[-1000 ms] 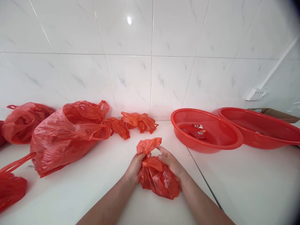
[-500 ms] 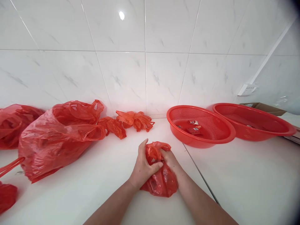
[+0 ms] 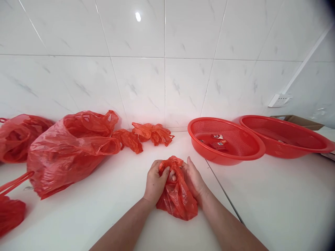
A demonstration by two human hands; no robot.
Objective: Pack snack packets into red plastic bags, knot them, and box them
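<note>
A small red plastic bag [image 3: 180, 200] sits on the white table in front of me, its top bunched up between both hands. My left hand [image 3: 155, 181] pinches the upper left edge of the bag, thumb in front and fingers curled behind. At the bag's right side is my right hand [image 3: 195, 179]; its thumb points up, apart from the bag. Some fingertips poke through an opening near the bag's top, and the rest of the right fingers are hidden by the plastic. What the bag contains cannot be made out.
Left stand a large red plastic bag [image 3: 65, 160], another red bag [image 3: 23, 136] and a small tied one [image 3: 12, 214]. Crumpled red bags [image 3: 151, 133] lie by the tiled wall. Right are a red basket [image 3: 227, 158] holding small packets, a second red basket [image 3: 285, 151] and a cardboard box [image 3: 300, 122].
My left thumb has moved up to pinch the bag's top edge. The right hand has shifted outward with its thumb raised, and fingertips now show through the opening. The view has turned slightly left.
</note>
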